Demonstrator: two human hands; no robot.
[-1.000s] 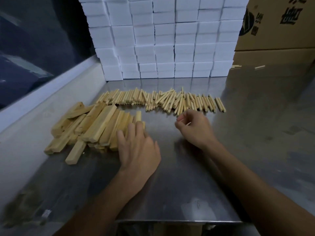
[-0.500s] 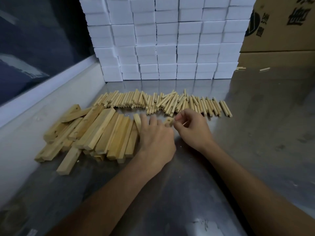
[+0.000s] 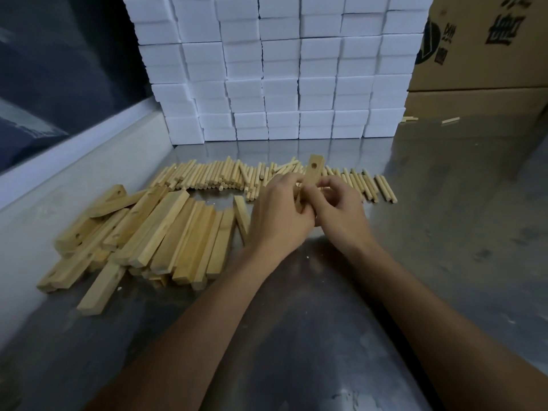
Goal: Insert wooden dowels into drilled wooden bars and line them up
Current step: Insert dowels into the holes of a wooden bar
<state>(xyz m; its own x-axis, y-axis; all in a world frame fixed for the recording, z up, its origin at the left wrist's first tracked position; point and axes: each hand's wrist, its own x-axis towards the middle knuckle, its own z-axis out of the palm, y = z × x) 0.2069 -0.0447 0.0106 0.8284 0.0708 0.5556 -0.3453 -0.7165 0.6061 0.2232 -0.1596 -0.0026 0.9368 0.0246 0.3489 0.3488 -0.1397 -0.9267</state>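
On the steel table [image 3: 444, 203], a pile of bars [image 3: 154, 232] lies left, a row of dowels [image 3: 213, 176] behind — white boxes [image 3: 281, 69] stacked beyond. Left hand [image 3: 278, 215] and right hand [image 3: 338, 209] meet, both gripping one drilled bar [image 3: 312, 170] upright above the dowels; its lower end is hidden — any dowel in the fingers cannot be made out.

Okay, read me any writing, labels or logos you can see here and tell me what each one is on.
Cardboard box: large dark printed characters, cut off by the picture's edge, not readable.
Same box: a round dark logo with small characters beside it, too blurred to read.
White boxes, wooden bars, dowels: no writing visible.
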